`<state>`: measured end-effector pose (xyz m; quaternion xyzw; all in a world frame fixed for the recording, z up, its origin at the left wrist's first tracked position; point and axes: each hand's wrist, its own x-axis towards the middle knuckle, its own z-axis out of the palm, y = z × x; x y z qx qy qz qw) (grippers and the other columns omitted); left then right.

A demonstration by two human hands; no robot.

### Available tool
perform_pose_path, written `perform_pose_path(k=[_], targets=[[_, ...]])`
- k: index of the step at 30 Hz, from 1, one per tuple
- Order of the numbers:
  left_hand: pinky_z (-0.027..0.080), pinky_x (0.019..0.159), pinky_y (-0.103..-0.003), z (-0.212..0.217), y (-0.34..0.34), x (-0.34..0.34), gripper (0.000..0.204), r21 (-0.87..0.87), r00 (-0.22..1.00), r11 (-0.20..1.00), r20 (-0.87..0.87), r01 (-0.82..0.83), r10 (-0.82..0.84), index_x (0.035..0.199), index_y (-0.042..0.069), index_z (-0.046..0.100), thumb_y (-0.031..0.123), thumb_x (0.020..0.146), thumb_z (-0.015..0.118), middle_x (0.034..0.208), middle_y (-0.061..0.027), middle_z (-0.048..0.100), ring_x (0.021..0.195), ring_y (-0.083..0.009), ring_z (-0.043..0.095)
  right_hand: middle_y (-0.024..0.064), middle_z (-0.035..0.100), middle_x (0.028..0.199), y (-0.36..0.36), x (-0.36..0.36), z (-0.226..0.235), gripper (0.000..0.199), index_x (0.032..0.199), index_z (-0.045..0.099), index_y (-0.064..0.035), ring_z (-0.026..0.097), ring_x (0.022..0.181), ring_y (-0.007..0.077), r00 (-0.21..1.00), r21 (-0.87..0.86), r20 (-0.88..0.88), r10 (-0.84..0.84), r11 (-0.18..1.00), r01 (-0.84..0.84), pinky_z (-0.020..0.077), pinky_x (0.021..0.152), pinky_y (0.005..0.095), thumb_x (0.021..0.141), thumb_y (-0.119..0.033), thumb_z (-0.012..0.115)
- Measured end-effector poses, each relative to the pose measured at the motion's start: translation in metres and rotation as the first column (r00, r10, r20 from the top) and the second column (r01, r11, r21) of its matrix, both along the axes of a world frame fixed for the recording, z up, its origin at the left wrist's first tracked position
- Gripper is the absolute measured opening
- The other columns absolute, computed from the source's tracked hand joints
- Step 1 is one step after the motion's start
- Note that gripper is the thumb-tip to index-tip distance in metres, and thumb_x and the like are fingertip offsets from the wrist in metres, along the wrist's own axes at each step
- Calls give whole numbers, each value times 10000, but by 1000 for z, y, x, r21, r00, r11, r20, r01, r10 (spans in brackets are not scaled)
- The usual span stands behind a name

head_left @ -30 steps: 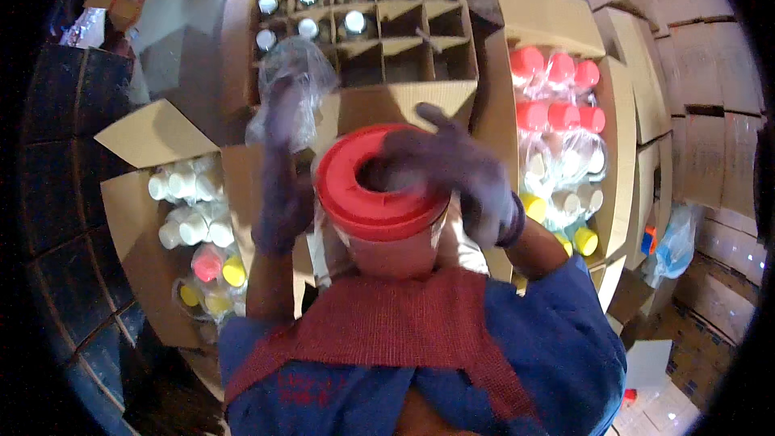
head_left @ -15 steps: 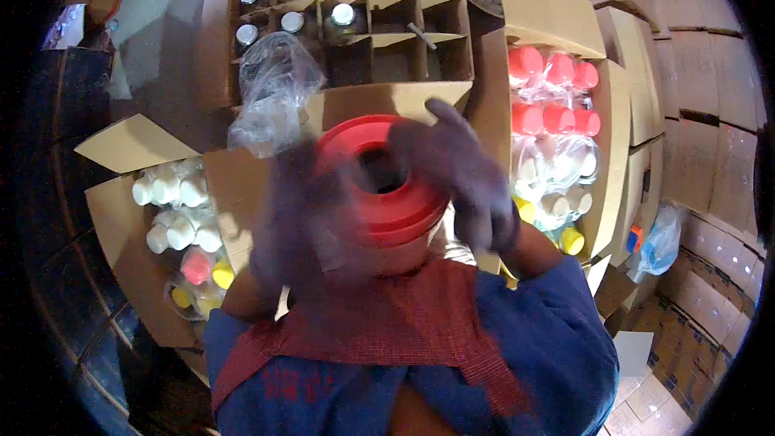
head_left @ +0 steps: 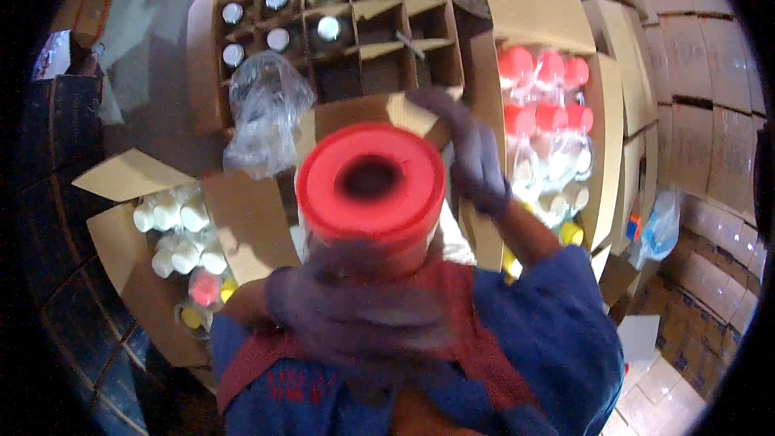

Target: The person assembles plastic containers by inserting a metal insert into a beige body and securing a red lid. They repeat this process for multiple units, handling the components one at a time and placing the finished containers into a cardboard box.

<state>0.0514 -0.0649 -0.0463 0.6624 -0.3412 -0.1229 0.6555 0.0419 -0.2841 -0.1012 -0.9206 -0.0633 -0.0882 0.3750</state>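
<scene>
A round red lid with a dark hole in its middle sits on a pale tub close in front of my body. My left hand, in a dark grey glove, is at the near side of the tub, against my chest. Motion smears its fingers, so I cannot tell whether it grips anything. To the right of the lid, my gloved right hand is raised, apart from the red rim. Its fingers stretch out toward the far left and nothing shows in them.
Beyond the tub stands a divided carton of white-capped bottles, with a crumpled clear plastic bag over its near left corner. Open cartons of capped bottles flank me: white caps at left, red caps at right. Stacked boxes line the right side.
My left hand has dropped from the lid's left side to my chest. My right hand has come off the rim, slightly right. The lid shows more fully.
</scene>
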Motion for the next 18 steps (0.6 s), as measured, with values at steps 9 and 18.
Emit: perform_pose_path(k=[9,18], targets=[[341,1038,-367,-8,-3,34,395,30,1000,1000,16,-9,8,1248,23,518,284,973,411,1250,-137,544,1197,-271,478,116,617,1165,0,28,-7,337,1125,623,-110,567,1115,322,963,1,232,136,990,-140,374,1019,490,880,-179,402],[350,1027,-358,-70,-38,177,378,148,920,918,206,-368,335,1229,27,537,274,976,401,1235,-132,554,1187,-261,483,168,625,1091,-28,118,-44,739,1141,559,31,596,1022,278,920,920,-390,-39,33,391,461,925,401,930,-624,290]])
